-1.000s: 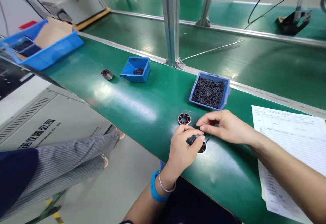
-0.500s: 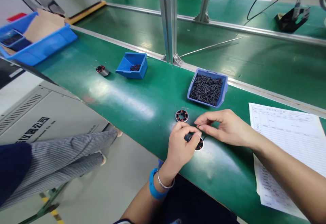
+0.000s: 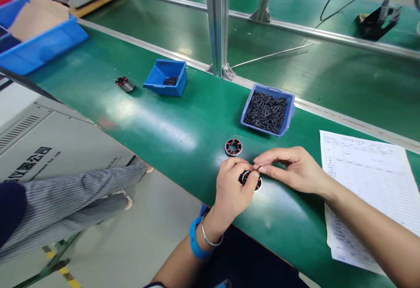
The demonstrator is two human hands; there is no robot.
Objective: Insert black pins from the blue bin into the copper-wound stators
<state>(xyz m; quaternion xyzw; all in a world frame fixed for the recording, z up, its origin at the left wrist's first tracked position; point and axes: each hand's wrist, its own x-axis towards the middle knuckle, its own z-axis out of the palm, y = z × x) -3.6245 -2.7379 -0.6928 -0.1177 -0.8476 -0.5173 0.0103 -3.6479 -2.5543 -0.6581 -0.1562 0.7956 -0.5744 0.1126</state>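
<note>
My left hand [image 3: 233, 184] is wrapped round a round metal motor part [image 3: 257, 183] with dark and copper-coloured insides, low over the green table. The fingertips of my right hand [image 3: 288, 168] are pinched at its upper edge, close to my left fingertips, on something small and dark that I cannot make out. Just behind my hands a second ring-shaped part [image 3: 233, 147] lies on the table, with thin wires sticking out. Beyond it stands a blue-violet tray [image 3: 291, 112] full of short black tubes [image 3: 266, 112].
A third metal part [image 3: 124, 84] and a blue bin [image 3: 167, 89] with some black pieces stand left on the green table [image 3: 183, 144]. Printed sheets [image 3: 367, 178] lie right. Metal posts [image 3: 217, 26] rise behind. A person's striped legs [image 3: 82, 196] show at left.
My right fingertips have come closer to my left fingers and the held part. The whole view has shifted slightly, with the bins and the far-left part now nearer the left edge.
</note>
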